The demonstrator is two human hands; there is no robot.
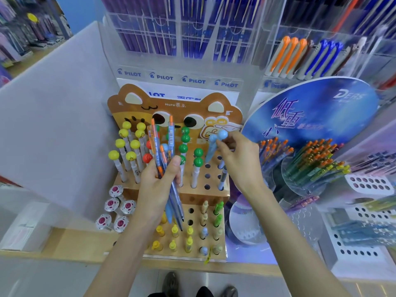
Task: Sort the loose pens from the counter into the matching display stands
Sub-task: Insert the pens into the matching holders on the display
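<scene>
My left hand [157, 181] grips a bundle of loose pens [169, 151] with clear blue barrels and orange tips, held over the orange cat-faced display stand [171, 106]. My right hand [237, 157] pinches a light-blue ball-topped pen [214, 144] above the stand's right rows, where several holes [207, 175] are bare. Yellow ball-topped pens [128, 146], green ones [188, 151] and a red one [147, 157] stand in the other rows. To the right, a round blue stand [310, 112] holds orange-tipped pens [317, 155].
Clear acrylic Pilot racks [180, 78] rise behind the stands. A lower orange tier [222, 232] carries small capped pens. Round pink-and-white topped items [113, 211] sit at the left beside a white partition [55, 125]. White perforated trays [364, 249] fill the right.
</scene>
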